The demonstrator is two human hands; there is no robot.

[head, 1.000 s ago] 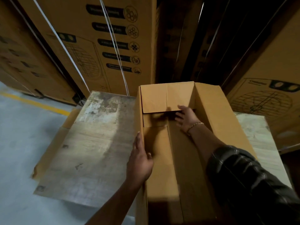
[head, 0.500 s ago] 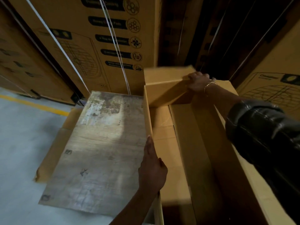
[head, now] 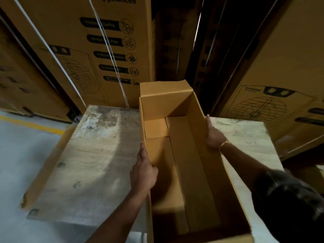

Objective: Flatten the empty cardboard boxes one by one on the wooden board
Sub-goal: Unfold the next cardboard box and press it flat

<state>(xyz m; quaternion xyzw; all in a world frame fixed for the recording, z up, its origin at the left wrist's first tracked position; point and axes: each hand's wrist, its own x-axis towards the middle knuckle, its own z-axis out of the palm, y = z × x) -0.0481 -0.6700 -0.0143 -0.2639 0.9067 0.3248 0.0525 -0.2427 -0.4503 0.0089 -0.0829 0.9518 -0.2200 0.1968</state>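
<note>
From the head camera, a long cardboard box [head: 185, 155] is standing upright on the wooden board [head: 91, 163], its top open and its bottom flaps lying closed inside. The far top flap is sticking up past the rim. The box is sitting toward the board's right half, with bare wood showing on both sides.

The left hand [head: 143, 172] is gripping the top edge of the box's left wall. Its fingers [head: 142, 149] are lying straight along the outside while the thumb is hooking over to the inside, pinching the wall.

The right hand [head: 213, 135] is pressing flat against the outside of the right wall, fingers [head: 208, 120] straight and grasping nothing. A gold bracelet [head: 225, 142] is circling that wrist, and a dark sleeve [head: 289, 204] is covering the forearm.

A sheet of cardboard [head: 43, 174] is poking out from under the board's left edge. Tall printed cartons [head: 122, 13] bound with white straps [head: 107, 50] are standing behind, and a yellow line [head: 31, 124] is running across the grey floor [head: 17, 155].
</note>
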